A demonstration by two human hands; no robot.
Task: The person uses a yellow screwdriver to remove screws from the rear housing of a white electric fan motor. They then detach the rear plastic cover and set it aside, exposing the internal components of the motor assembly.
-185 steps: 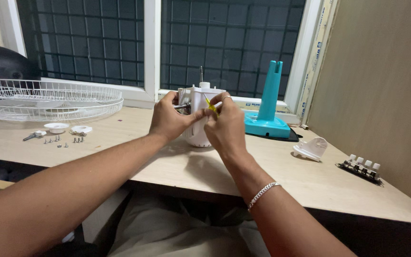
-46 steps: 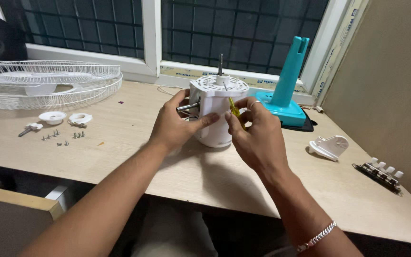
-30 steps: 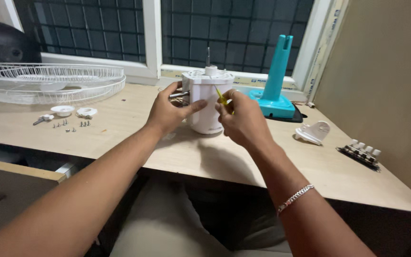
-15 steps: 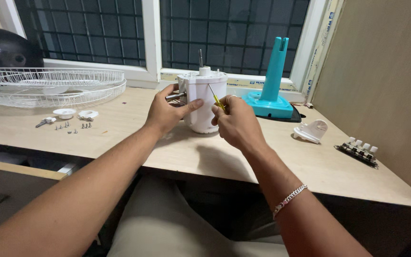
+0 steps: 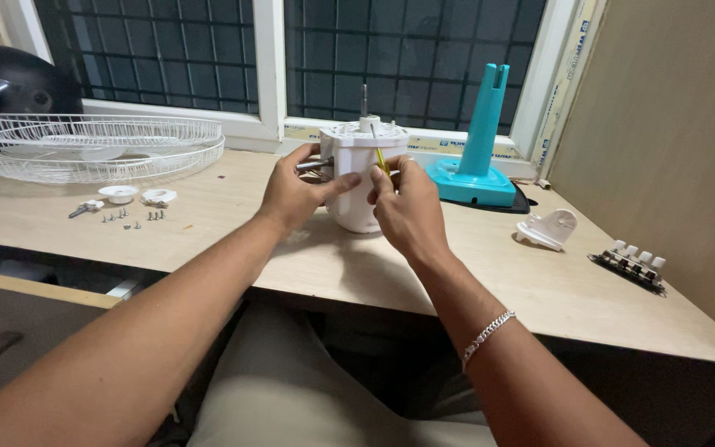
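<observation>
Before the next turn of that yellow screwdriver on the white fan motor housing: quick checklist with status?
1. Left hand braces the white plastic fan motor housing: ok, thumb across its front.
2. Housing upright on the pale wooden table: ok, metal shaft points up.
3. Right hand grips the thin yellow-handled screwdriver: ok, pinched in the fingertips.
4. Screwdriver tip seated in a screw: cannot tell, too small to see.
5. Loose small metal screws kept out of the way: ok, grouped to the left, near the white wire fan guard.
6. Teal plastic fan stand apart from the right hand: ok.
</observation>
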